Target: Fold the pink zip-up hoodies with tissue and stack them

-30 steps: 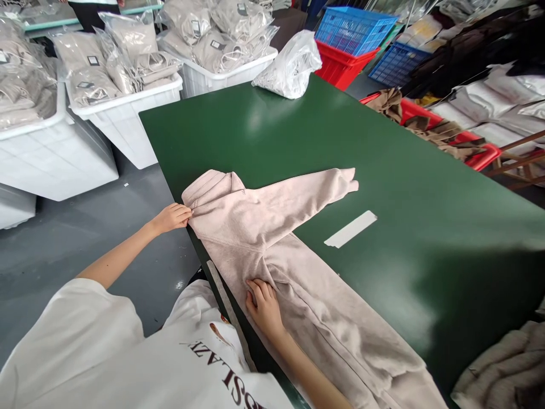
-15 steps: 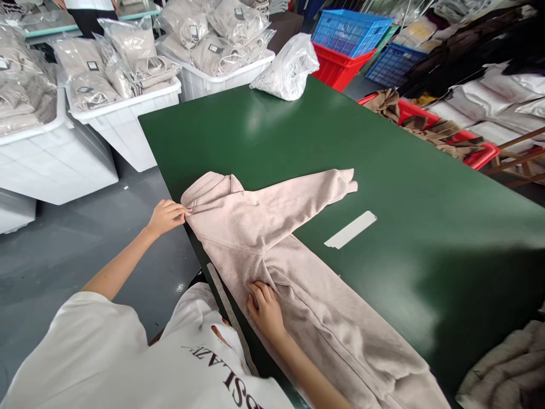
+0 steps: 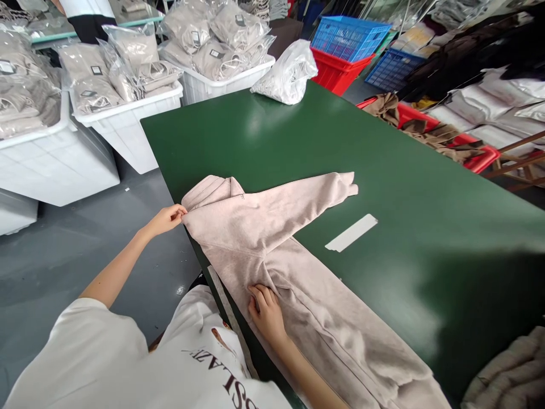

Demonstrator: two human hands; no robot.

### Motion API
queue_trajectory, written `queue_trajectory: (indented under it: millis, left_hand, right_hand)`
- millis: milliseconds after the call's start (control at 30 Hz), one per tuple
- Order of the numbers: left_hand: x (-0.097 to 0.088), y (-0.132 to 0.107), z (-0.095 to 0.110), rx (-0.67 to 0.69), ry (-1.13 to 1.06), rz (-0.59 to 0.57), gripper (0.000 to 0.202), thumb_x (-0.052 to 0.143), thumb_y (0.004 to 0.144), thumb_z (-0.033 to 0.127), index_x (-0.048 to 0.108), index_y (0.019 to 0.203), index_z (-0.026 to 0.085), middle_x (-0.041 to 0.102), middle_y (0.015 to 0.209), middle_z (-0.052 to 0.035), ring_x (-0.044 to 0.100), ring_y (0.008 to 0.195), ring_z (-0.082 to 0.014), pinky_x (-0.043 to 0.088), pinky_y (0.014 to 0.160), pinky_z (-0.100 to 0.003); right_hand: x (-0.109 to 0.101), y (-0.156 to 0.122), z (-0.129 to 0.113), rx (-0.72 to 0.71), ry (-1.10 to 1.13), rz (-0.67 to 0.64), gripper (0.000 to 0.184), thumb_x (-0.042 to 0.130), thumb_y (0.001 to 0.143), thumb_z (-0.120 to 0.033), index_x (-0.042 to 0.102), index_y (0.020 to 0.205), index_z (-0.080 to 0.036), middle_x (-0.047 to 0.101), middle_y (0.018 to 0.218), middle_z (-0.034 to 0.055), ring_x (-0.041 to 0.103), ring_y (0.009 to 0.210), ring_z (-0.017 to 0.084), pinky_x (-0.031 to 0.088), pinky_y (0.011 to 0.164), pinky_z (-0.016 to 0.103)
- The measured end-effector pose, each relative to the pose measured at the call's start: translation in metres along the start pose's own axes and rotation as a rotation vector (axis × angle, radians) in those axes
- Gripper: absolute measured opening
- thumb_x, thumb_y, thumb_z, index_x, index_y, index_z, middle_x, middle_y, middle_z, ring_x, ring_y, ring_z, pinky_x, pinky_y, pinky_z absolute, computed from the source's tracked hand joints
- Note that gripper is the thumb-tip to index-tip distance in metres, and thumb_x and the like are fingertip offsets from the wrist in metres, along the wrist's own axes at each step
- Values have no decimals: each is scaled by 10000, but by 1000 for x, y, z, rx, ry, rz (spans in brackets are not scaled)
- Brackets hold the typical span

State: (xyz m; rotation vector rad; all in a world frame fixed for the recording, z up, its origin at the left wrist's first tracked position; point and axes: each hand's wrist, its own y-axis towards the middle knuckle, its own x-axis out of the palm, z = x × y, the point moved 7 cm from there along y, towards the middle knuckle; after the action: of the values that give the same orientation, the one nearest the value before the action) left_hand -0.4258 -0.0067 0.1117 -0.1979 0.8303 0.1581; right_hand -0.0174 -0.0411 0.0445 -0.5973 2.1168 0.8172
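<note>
A pale pinkish-beige hoodie (image 3: pixel 230 227) lies on the green table (image 3: pixel 204 136). Its hood is at the left table edge, one sleeve reaches to the right, and the rest runs down to the lower right in loose folds. With thumb and fingers closed, my left hand (image 3: pixel 171 218) pinches the hoodie at the base of the hood. My right hand (image 3: pixel 267 311) is on the body below the sleeve, its curled fingers gripping the cloth at a crease; the fingertips are partly hidden.
A white strip (image 3: pixel 351 232) lies right of the sleeve. A clear plastic bag (image 3: pixel 288 74) sits at the far edge. White bins (image 3: pixel 128 108) of bagged garments stand left and behind, red and blue crates (image 3: pixel 344 62) beyond. Folded fabric (image 3: pixel 511 369) lies at lower right.
My left hand has shifted slightly left, still at the hood's base, and its fingers have drawn in. The cloth there lies smoother. My right hand stays in place.
</note>
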Motion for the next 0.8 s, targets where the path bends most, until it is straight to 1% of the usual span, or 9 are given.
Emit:
queue_trajectory:
  millis: [67, 167, 233, 367, 433, 533, 667, 733, 800]
  left_hand:
    - [5, -5, 9, 6, 72, -66, 280, 531, 852, 366, 653, 1063, 230, 655, 801, -12, 568, 648, -157, 445, 618, -268]
    - [16, -9, 19, 54, 85, -94, 308, 564, 872, 494, 697, 953, 228, 680, 970, -49, 592, 708, -167, 460, 631, -276]
    - [17, -7, 20, 84, -14, -29, 382, 541, 885, 557, 713, 893, 217, 684, 1023, -66, 598, 733, -167, 467, 633, -277]
    - [0, -6, 8, 54, -221, 257, 444, 532, 883, 581, 738, 945, 193, 696, 1034, -91, 603, 751, -166, 473, 620, -273]
    - [-7, -8, 5, 38, -200, 297, 410, 530, 896, 544, 744, 930, 195, 710, 974, -80, 600, 736, -158, 468, 631, -265]
    - [-5, -11, 13, 21, -62, 171, 360, 592, 864, 533, 741, 916, 209, 712, 890, -45, 544, 619, -126, 439, 602, -256]
    - [1, -15, 21, -111, 54, 62, 325, 686, 782, 521, 707, 871, 209, 644, 707, 4, 471, 521, -113, 388, 555, -256]
    - [3, -14, 24, -147, -4, 54, 300, 673, 788, 504, 674, 819, 206, 587, 623, 21, 466, 521, -119, 379, 563, -256]
    - [8, -11, 25, -137, -161, 10, 307, 649, 807, 508, 655, 872, 208, 550, 592, 36, 468, 526, -119, 394, 588, -256]
  right_hand:
    - [1, 0, 0, 3, 0, -6, 301, 461, 908, -123, 598, 1162, -209, 658, 1047, 73, 626, 933, 217, 546, 795, 356]
    - [1, 0, 0, -2, 8, -5, 293, 467, 908, -124, 601, 1156, -207, 659, 1046, 74, 627, 936, 218, 544, 794, 355]
    - [1, 0, 0, -4, 9, -2, 293, 468, 908, -120, 603, 1153, -205, 659, 1045, 73, 626, 935, 214, 542, 797, 348]
    - [-1, 1, -1, -11, 6, 0, 289, 471, 909, -121, 598, 1157, -197, 655, 1042, 71, 620, 922, 208, 537, 791, 341]
    - [-1, 1, -2, -17, 4, 3, 285, 469, 913, -125, 593, 1159, -195, 656, 1039, 69, 620, 921, 209, 534, 789, 346]
    - [-1, 2, -2, -17, 2, 1, 285, 468, 914, -128, 588, 1164, -198, 657, 1041, 67, 620, 926, 212, 531, 793, 350]
    - [-1, 1, -1, -7, 10, -3, 292, 476, 906, -124, 588, 1163, -206, 658, 1040, 62, 619, 924, 210, 530, 790, 344]
    - [-1, 1, -1, -3, 17, -5, 295, 480, 901, -121, 589, 1161, -209, 659, 1040, 59, 620, 924, 209, 531, 790, 343]
    - [-1, 1, -1, -3, 20, -8, 296, 482, 899, -119, 591, 1159, -210, 659, 1043, 59, 620, 928, 210, 532, 796, 346]
